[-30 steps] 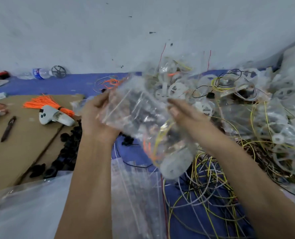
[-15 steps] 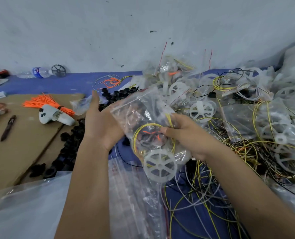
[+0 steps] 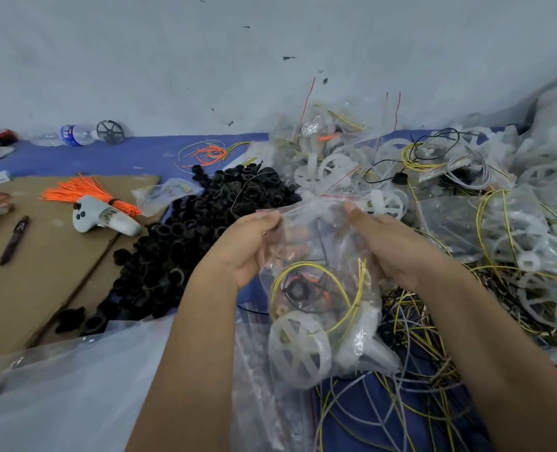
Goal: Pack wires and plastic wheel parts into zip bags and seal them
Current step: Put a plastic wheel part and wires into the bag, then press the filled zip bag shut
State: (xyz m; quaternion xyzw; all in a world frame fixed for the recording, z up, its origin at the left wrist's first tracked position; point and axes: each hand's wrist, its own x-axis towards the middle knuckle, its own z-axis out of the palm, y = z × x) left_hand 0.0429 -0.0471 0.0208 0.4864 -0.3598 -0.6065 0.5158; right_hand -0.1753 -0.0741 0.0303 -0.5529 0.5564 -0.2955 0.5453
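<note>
Both hands, the left hand (image 3: 249,243) and right hand (image 3: 391,246), now pinch the top corners of a zip bag (image 3: 322,288) at centre frame, where a moment ago the right cradled its middle. Wheel (image 3: 298,349) and yellow wire (image 3: 319,272) sit inside; sealing looks next. Black rings (image 3: 205,223) lie to the left.

Small assembly/packing workshop, floor-level work area. Blue mat (image 3: 146,154) against scuffed grey wall (image 3: 205,60). Bulk parts everywhere: heap of black plastic rings (image 3: 205,223), pile of white spoked wheels (image 3: 531,249) w/ tangled wires (image 3: 417,340), filled zip bags (image 3: 319,132), orange wire bundle (image 3: 78,190) on cardboard sheet (image 3: 35,272).
</note>
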